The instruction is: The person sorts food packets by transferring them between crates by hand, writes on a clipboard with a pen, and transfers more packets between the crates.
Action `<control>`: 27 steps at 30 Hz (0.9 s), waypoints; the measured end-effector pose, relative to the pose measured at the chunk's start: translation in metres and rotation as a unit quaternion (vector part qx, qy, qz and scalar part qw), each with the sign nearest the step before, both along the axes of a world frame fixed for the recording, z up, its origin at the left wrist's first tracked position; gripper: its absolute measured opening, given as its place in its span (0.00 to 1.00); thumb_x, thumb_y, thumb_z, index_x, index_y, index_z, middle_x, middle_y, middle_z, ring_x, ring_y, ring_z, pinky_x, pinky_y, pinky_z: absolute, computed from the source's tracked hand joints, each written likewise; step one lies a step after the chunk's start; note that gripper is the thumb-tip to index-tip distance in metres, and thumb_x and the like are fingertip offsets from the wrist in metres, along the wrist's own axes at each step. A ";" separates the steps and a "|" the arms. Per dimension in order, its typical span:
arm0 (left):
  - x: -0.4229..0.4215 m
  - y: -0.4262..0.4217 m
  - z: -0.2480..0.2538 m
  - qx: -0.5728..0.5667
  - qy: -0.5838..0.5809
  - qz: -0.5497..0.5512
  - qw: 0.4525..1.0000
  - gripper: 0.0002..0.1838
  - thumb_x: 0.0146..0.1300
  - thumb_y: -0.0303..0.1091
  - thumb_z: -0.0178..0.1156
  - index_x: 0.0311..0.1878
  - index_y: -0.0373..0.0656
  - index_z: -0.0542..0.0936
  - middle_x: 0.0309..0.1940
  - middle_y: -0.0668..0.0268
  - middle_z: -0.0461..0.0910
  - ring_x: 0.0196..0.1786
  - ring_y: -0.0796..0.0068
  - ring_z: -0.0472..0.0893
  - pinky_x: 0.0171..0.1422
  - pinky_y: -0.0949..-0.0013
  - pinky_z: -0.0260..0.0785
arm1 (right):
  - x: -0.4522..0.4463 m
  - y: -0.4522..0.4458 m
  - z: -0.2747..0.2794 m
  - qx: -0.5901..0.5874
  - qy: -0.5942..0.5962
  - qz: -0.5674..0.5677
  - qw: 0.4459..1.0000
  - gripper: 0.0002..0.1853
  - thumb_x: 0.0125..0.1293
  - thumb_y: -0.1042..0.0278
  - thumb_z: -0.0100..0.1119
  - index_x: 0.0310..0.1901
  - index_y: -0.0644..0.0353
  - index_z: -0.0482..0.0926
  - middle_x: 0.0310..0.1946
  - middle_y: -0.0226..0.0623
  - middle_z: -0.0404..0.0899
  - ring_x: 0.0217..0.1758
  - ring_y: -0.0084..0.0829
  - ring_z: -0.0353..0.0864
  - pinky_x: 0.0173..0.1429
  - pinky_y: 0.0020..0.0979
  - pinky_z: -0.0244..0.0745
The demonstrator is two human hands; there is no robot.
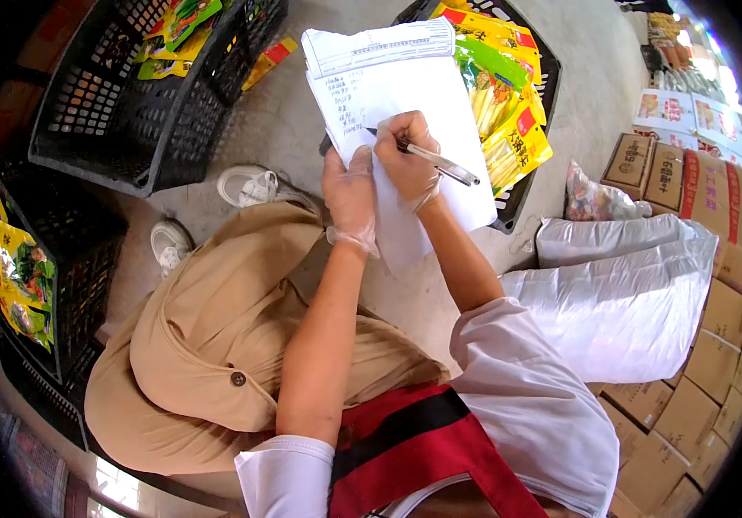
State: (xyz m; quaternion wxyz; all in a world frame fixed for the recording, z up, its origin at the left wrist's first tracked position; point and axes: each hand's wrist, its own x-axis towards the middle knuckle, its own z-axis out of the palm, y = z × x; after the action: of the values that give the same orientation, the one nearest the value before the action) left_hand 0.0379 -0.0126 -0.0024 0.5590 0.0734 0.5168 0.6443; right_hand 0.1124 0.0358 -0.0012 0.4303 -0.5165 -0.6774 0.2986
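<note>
A stack of white paper (427, 91) carries a handwritten list down its left side, and its printed top sheet edge is folded over at the top. My left hand (350, 192), in a thin clear glove, grips the lower left edge of the paper with the thumb on top. My right hand (408, 155), also gloved, is closed around a pen (444, 162). The pen's tip touches or hovers just over the end of the list; I cannot tell which. Behind the paper, yellow and green food packets (509, 112) lie in a black crate (537, 186).
A black crate (151, 155) with a few packets stands upper left, and a loose yellow packet (269, 62) lies beside it. Another black crate (86, 276) with packets (21, 276) is at far left. White wrapped bundles (613, 289) and cardboard boxes (682, 423) fill the right.
</note>
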 end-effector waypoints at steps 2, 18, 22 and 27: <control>0.000 0.002 0.000 -0.003 -0.010 0.003 1.000 0.12 0.62 0.24 0.51 0.49 0.34 0.71 0.41 0.66 0.75 0.41 0.78 0.73 0.46 0.75 0.66 | 0.003 0.001 -0.006 -0.017 0.045 -0.039 0.998 0.08 0.54 0.78 0.58 0.29 0.60 0.68 0.19 0.30 0.72 0.21 0.16 0.68 0.27 0.22 0.68; 0.000 0.001 -0.004 -0.009 -0.005 -0.002 1.000 0.13 0.62 0.25 0.52 0.49 0.34 0.72 0.40 0.64 0.77 0.39 0.78 0.73 0.45 0.74 0.66 | 0.007 0.005 -0.001 -0.008 0.010 0.011 1.000 0.08 0.54 0.80 0.58 0.29 0.60 0.67 0.19 0.27 0.72 0.22 0.14 0.68 0.26 0.20 0.67; 0.002 0.000 -0.007 -0.004 -0.015 0.008 1.000 0.12 0.62 0.25 0.52 0.49 0.34 0.72 0.39 0.64 0.77 0.39 0.78 0.73 0.45 0.74 0.67 | 0.004 0.003 0.003 -0.047 0.049 -0.004 0.998 0.08 0.53 0.80 0.58 0.29 0.60 0.68 0.19 0.29 0.72 0.22 0.15 0.69 0.26 0.21 0.68; 0.001 0.001 -0.009 -0.011 0.013 0.000 1.000 0.12 0.62 0.25 0.52 0.49 0.34 0.72 0.39 0.64 0.77 0.38 0.78 0.73 0.44 0.75 0.67 | 0.003 0.003 0.001 -0.022 0.002 -0.018 1.000 0.08 0.54 0.80 0.57 0.29 0.60 0.68 0.20 0.29 0.72 0.22 0.14 0.69 0.27 0.20 0.68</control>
State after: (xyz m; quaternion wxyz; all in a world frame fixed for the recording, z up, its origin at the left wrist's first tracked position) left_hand 0.0389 -0.0119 -0.0115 0.5529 0.0751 0.5312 0.6376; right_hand 0.1158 0.0385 0.0001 0.4260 -0.5369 -0.6604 0.3068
